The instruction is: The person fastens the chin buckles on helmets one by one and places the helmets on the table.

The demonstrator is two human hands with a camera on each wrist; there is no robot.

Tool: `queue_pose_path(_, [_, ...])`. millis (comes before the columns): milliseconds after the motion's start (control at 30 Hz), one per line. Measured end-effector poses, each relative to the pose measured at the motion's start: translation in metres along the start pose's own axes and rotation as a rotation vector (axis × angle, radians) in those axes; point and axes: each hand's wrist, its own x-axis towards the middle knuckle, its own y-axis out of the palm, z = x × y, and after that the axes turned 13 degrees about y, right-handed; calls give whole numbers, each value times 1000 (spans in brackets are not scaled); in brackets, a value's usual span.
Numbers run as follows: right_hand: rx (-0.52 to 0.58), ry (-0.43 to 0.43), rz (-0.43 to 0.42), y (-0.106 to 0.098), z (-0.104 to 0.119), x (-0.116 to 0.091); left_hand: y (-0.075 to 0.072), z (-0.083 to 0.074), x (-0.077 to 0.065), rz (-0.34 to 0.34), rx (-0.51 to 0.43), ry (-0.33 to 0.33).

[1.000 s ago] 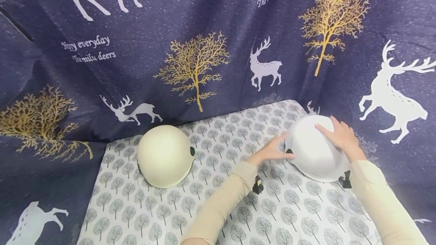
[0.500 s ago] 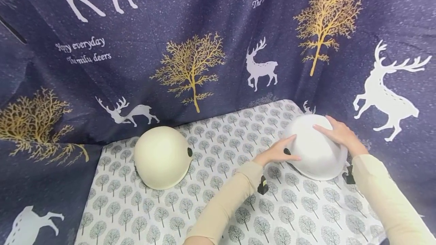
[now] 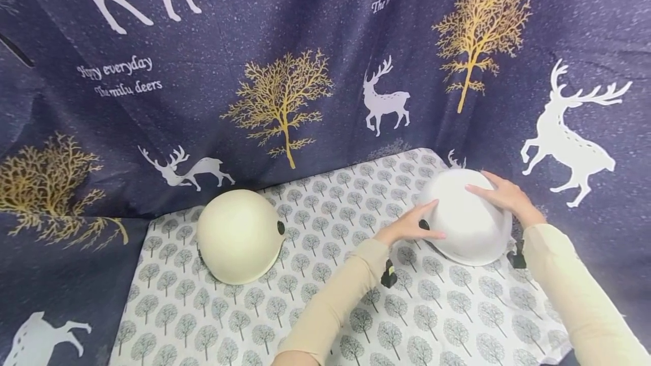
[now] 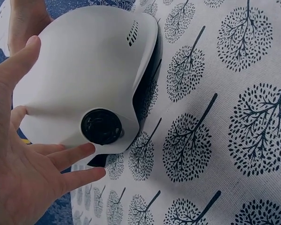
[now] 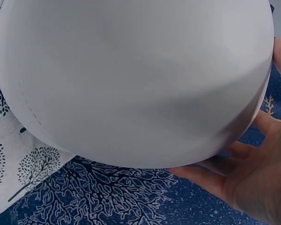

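A glossy white helmet sits dome up at the right of the table. Its side carries a round black knob and a patch of small vent slots. My left hand is at the knob side, thumb and fingers spread with tips against the shell. In the left wrist view two of its straight fingers extend below the knob. My right hand rests on the helmet's upper right, thumb toward the front and fingers spread over the back; the right wrist view shows these fingers along the curved shell.
A second helmet, cream with a black knob, stands at the table's left. A tree-patterned white cloth covers the table. Dark blue curtain with deer and trees rises behind and at the right. Small black wrist devices sit below the wrists.
My left hand has come slightly right, so its thumb and fingers now overlap the white helmet's side. The right hand stays on the dome. The whole head view has shifted a little.
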Motion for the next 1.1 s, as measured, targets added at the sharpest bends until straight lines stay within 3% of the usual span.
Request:
queue_pose_path(433, [42,-33,37,5,28,6,-20,17,-16,-103,-162,-63])
queue_pose_path(867, [108,-100,83,15,52,13,-43,35,-37,-172,-162,-78])
queue_pose_path(1100, [159,-147,142,22,67,11,-55,41,-54,-225,-179,-134])
